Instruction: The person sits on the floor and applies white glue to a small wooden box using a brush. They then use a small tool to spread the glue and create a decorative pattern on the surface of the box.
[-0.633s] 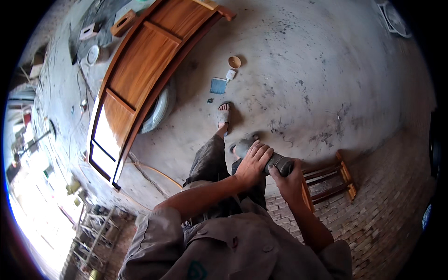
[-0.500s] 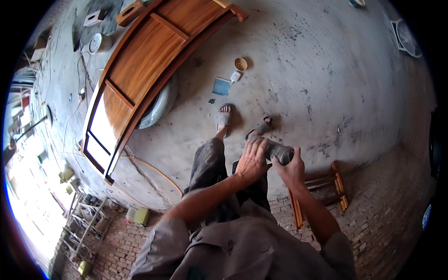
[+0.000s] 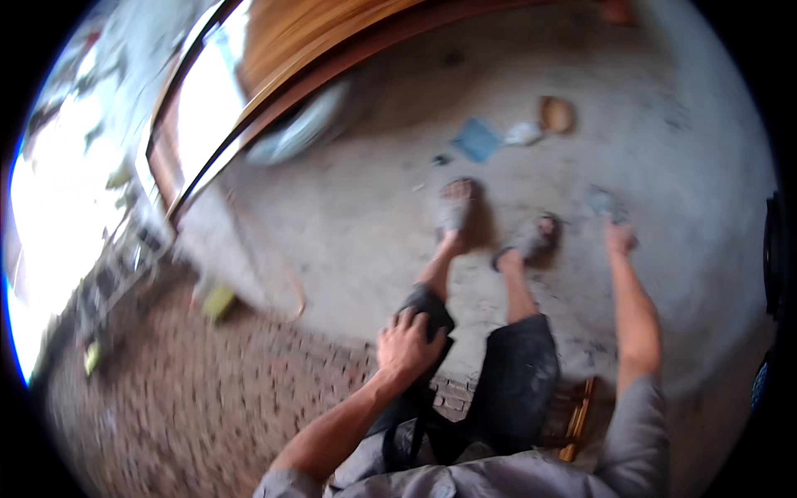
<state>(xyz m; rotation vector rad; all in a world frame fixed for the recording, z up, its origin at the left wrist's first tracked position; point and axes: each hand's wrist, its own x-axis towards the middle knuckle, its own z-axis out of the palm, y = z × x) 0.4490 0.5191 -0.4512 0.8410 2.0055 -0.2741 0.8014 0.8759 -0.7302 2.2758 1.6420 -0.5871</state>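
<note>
My left hand [image 3: 407, 344] lies over my left knee, on the dark trouser leg [image 3: 427, 311], with its fingers spread and nothing held. My right arm stretches forward and down to the right of my feet. At its end my right hand [image 3: 621, 237] is smeared by motion near the floor. A small light-grey thing [image 3: 604, 202] touches or lies just beyond its fingertips; its kind is too blurred to tell. My sandalled left foot [image 3: 454, 207] and right foot [image 3: 535, 239] rest on the concrete floor.
A blue sheet [image 3: 477, 139], a white object [image 3: 523, 134] and a round brown bowl [image 3: 556, 114] lie ahead of my feet. A long varnished wooden piece [image 3: 315, 37] stands far left above a pale tyre [image 3: 300, 133]. A wooden stool [image 3: 579, 419] is beside my right leg.
My hands have parted from the dark grey cylinder they both held. The left has moved to my knee, the right out to the right and down. My view has swung too.
</note>
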